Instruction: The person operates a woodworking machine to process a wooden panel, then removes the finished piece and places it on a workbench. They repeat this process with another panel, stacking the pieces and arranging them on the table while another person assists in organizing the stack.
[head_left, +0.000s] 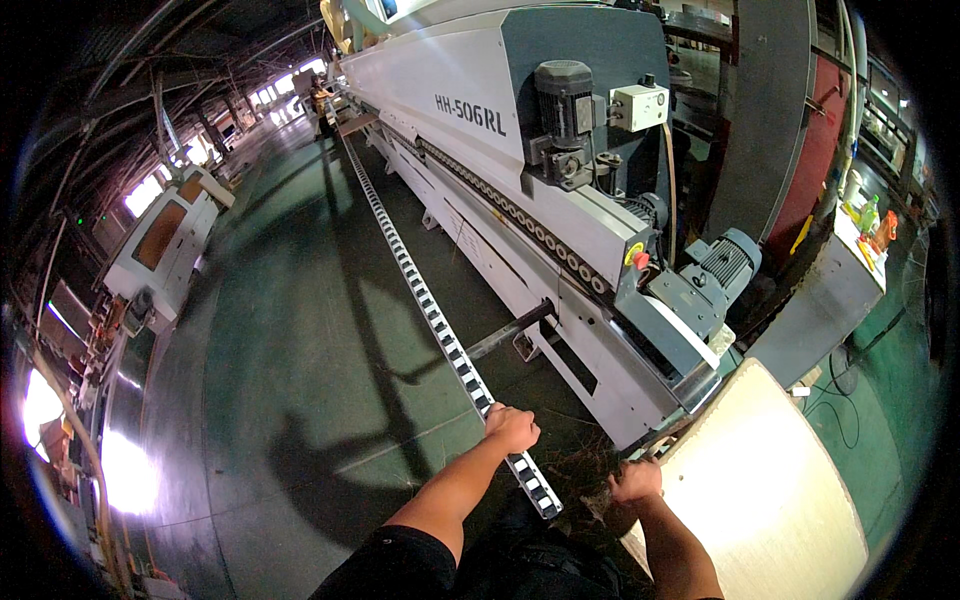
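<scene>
My left hand (512, 428) is closed around the near part of a long, narrow roller rail (425, 300), a pale strip with black rollers along it. The rail runs from just in front of me far back along the machine's side. My right hand (636, 482) is curled shut beside the left edge of a pale wooden board (770, 490). Its fingertips are hidden, so what it grips, if anything, does not show. The long white and grey edge-banding machine (430, 85) stands ahead, its near end just beyond my right hand.
A support bar (510, 330) juts from the machine toward the rail. Motors (725, 265) and a red stop button (637, 258) sit at its near end. Bottles (868, 215) stand on a cabinet at right. Another white machine (160, 250) is at left; a person (322, 105) stands far back.
</scene>
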